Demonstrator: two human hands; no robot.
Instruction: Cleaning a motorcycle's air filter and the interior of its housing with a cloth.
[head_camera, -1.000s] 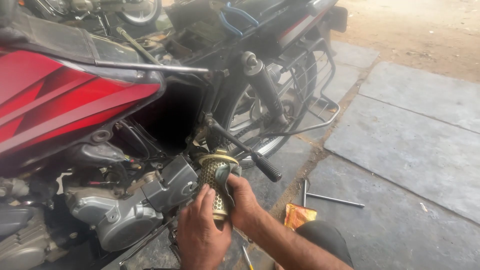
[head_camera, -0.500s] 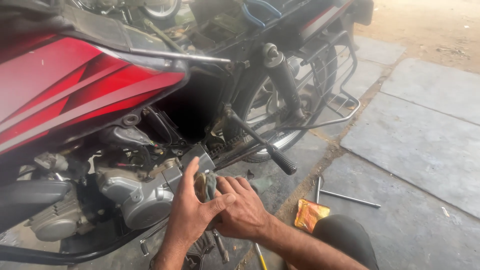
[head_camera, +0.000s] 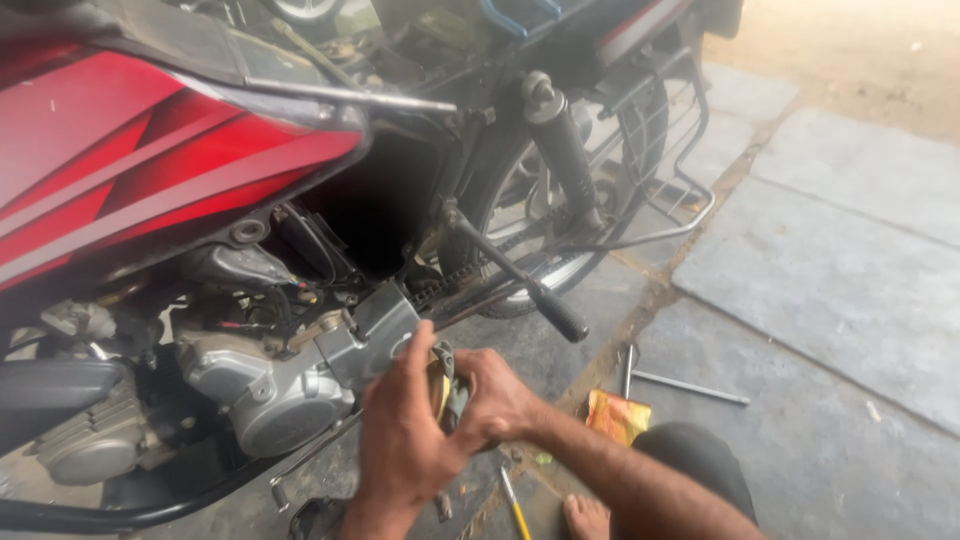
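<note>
Left hand (head_camera: 400, 430) and right hand (head_camera: 495, 400) both clenched on filter (head_camera: 441, 380), held just off engine (head_camera: 270, 390) at 4 o'clock. Filter out of bike, not refitted. Rods (head_camera: 690, 387) on floor at 3 o'clock.

1 motorcycle (head_camera: 180, 190), 2 hands (head_camera: 405, 435), 2 metal rods (head_camera: 690, 388), 1 screwdriver (head_camera: 515, 505).

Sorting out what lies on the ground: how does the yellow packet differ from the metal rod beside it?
The yellow packet is flat, crumpled and bright orange-yellow; the metal rod is thin, straight and grey. The packet lies close to the person's knee, the rod farther out across the paving. Both rest on the stone slabs, untouched by either hand.
</note>
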